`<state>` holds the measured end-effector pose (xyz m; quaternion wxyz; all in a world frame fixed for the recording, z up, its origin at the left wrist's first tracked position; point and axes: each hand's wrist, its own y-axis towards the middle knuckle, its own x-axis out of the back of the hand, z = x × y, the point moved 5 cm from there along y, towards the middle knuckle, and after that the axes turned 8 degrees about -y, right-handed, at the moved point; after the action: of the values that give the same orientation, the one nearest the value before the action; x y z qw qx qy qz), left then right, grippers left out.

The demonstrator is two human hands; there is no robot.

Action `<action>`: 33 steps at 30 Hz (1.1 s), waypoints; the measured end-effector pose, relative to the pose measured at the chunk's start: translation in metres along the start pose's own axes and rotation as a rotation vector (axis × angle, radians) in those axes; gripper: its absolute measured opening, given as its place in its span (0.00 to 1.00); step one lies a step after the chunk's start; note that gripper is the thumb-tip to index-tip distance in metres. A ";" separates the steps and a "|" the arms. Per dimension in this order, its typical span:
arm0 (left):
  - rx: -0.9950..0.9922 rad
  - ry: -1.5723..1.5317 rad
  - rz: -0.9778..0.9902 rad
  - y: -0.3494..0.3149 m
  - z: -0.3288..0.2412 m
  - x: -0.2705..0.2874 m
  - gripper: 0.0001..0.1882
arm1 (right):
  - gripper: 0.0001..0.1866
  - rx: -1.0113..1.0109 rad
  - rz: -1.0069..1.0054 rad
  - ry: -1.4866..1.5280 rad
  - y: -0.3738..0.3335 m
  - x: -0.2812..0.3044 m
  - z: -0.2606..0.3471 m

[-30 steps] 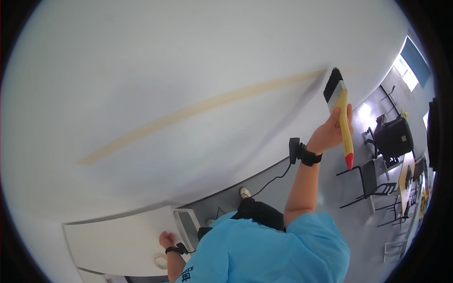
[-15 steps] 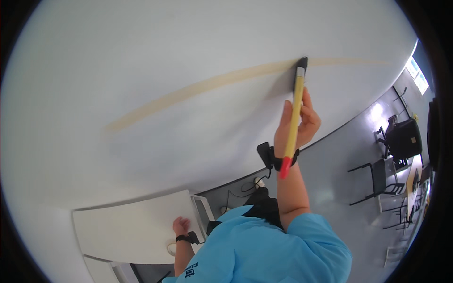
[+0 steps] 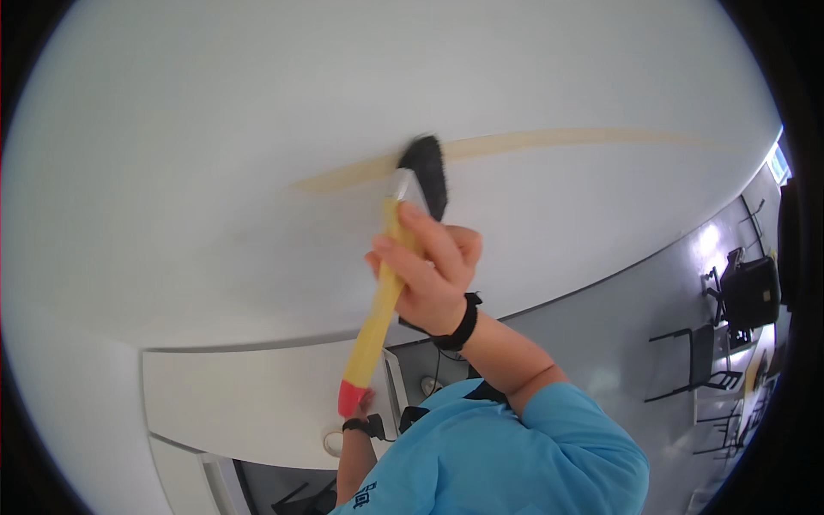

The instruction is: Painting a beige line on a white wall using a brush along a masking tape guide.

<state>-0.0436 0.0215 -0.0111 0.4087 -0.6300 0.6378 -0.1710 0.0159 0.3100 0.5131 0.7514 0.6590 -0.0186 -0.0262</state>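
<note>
My right hand (image 3: 438, 266) is wrapped round a wide paintbrush (image 3: 378, 313) with a yellow handle, a red end, a silvery ferrule and black bristles. Its bristles lie against the white wall (image 3: 257, 103), over a long strip of beige tape (image 3: 549, 139) stuck along it. The brush tilts, red end toward me. Down at the left, my left hand (image 3: 369, 403) is by the white table (image 3: 232, 395), mostly hidden behind the red end, so its fingers do not show clearly. Beside that wrist lies a roll of tape (image 3: 325, 442).
A black chair (image 3: 699, 360) and a black padded office chair (image 3: 749, 292) stand on the grey floor (image 3: 592, 343) at the right, with more furniture behind. A thin cable (image 3: 438, 369) hangs near my body. Both wrists wear black straps.
My right hand has swept the brush leftward along the tape strip, and the brush has turned so its broad bristles show. The whole view has shifted slightly.
</note>
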 end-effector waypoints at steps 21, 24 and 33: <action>-0.019 0.085 -0.009 -0.004 -0.005 0.002 0.15 | 0.19 -0.125 0.031 0.709 0.011 -0.004 0.005; -0.012 0.085 -0.010 -0.005 -0.005 0.000 0.15 | 0.16 -0.195 0.015 0.600 0.007 0.000 -0.023; -0.042 0.037 0.004 -0.009 -0.003 -0.004 0.12 | 0.16 -0.356 -0.063 0.728 -0.003 0.028 -0.099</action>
<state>-0.0406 0.0227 -0.0013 0.3837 -0.6341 0.6499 -0.1683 0.0496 0.4057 0.4974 0.8102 0.4849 0.2737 0.1833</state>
